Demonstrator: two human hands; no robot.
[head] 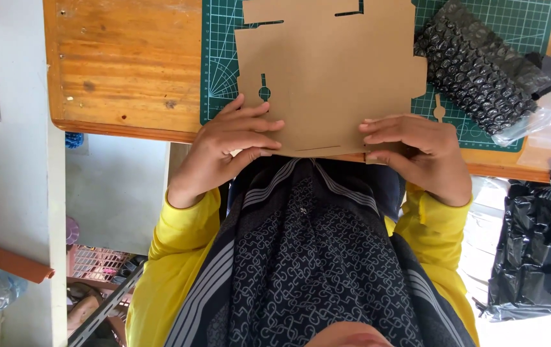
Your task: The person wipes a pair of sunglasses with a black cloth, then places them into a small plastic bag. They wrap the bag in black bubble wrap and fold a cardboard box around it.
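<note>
A flat brown die-cut cardboard sheet [327, 71] with slots and tabs lies on a green cutting mat [219, 64] on a wooden table [124, 64]. My left hand [227, 144] grips the sheet's near edge at its left corner, fingers on top. My right hand [417, 151] pinches the near edge at the right corner, fingers curled over it. Both yellow sleeves reach up from below, over a dark patterned cloth on my chest.
A black bubble-wrap pouch [478, 67] lies on the mat at the right, with clear plastic [545, 128] beside it. A black plastic bag [542, 244] sits below the table's right edge. The floor and a wire rack [105, 289] show at the lower left.
</note>
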